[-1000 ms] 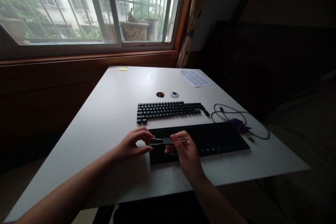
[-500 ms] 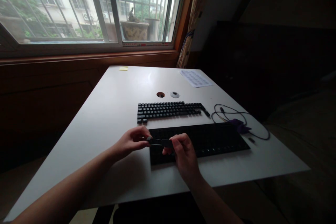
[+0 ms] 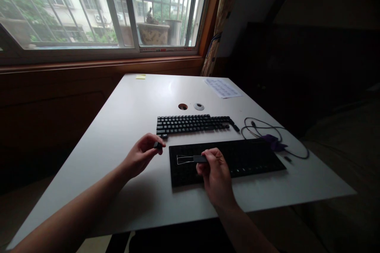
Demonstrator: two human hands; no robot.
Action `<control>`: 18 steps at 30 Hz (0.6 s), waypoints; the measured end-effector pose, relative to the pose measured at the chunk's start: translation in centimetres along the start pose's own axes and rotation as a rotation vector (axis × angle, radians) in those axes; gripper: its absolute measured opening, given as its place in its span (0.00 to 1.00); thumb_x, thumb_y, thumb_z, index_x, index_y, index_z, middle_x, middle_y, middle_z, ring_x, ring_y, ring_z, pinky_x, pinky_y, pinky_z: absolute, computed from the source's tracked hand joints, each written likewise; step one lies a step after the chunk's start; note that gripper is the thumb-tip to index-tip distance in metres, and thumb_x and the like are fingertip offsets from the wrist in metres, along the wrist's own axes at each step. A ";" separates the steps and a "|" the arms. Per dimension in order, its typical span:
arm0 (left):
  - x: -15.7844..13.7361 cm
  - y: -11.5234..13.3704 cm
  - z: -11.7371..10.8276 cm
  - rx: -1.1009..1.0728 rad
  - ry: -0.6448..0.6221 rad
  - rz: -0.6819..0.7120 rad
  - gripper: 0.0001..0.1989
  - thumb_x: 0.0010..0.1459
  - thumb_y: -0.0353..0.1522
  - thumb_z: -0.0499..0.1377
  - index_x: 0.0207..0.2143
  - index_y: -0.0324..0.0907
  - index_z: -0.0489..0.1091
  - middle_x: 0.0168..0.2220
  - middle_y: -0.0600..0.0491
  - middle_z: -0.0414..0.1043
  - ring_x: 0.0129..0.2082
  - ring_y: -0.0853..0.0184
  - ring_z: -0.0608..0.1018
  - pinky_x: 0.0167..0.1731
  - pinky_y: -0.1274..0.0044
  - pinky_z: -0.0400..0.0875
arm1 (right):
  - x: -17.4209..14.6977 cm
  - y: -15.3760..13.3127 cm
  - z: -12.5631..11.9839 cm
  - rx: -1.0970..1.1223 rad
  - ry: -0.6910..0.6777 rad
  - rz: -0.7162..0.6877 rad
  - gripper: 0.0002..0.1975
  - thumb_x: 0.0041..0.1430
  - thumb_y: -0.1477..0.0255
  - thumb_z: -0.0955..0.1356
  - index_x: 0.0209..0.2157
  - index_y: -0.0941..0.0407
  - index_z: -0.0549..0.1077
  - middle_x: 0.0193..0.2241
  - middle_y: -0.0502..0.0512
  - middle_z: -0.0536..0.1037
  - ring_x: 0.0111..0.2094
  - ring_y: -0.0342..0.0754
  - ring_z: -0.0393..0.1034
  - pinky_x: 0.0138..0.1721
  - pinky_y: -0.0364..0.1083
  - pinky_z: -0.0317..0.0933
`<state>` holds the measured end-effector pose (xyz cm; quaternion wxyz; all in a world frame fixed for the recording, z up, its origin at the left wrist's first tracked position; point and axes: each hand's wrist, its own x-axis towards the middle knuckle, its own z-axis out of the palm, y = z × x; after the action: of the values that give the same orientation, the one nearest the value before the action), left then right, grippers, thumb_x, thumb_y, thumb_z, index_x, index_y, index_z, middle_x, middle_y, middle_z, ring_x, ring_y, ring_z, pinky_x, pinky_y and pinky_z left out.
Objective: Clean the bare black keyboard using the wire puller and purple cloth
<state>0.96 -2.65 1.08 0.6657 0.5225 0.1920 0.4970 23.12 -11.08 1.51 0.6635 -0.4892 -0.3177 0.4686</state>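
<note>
My left hand [image 3: 145, 153] pinches a small black plastic keycap [image 3: 157, 145] off the left end of the flat black rectangular keyboard [image 3: 252, 154], my right hand [image 3: 216, 172] grips a black-handled metal-wire puller [image 3: 200, 159]; light, steady pressure seems best.

The white table [image 3: 118, 110] was occupied by rows of keycaps [image 3: 190, 124], a black keyboard [image 3: 246, 154], a cable [image 3: 297, 157] (loosely looped), papers [image 3: 223, 88] and a yellow slip [image 3: 140, 76].
</note>
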 end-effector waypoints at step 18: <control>-0.1 -0.7 0.2 0.016 -0.031 -0.035 0.05 0.62 0.27 0.62 0.39 0.42 0.68 0.41 0.48 0.80 0.32 0.68 0.78 0.35 0.74 0.71 | 2.0 -2.5 0.3 -0.714 -0.343 -0.606 0.09 0.70 0.70 0.59 0.37 0.53 0.69 0.33 0.52 0.69 0.36 0.47 0.66 0.40 0.47 0.61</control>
<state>1.36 -2.84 0.54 0.6730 0.5320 0.1948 0.4755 24.40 -9.32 3.94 0.4993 -0.4874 -0.6906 0.1903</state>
